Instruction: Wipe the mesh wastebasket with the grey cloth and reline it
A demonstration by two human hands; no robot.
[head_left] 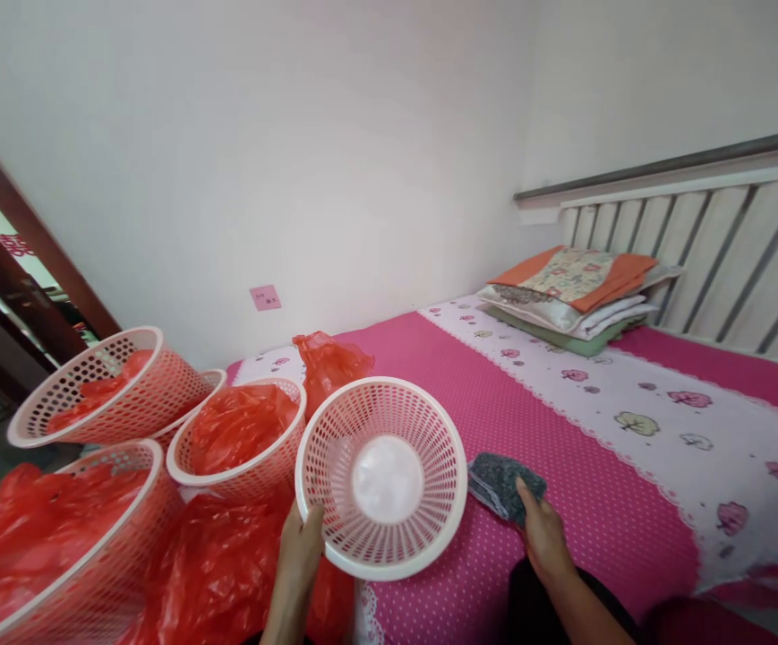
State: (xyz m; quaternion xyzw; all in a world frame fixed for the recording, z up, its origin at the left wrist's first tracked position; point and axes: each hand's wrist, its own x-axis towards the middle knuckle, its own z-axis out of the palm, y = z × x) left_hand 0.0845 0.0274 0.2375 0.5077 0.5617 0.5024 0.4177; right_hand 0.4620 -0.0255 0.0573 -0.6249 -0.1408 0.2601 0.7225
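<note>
My left hand grips the near left rim of a pale pink plastic basket, thumb over the edge. The basket is tilted toward me, and its inside and solid round bottom show with nothing in them. To its right, my right hand is closed on a folded dark grey-green cloth, held just above the bed. The cloth's left end is close to the basket's right rim; I cannot tell whether they touch.
Several pink baskets with red plastic bags stand on the left. More red bags lie by my left arm, and another red bag sits behind the basket. Folded bedding is stacked beside the white headboard rails on the pink bed.
</note>
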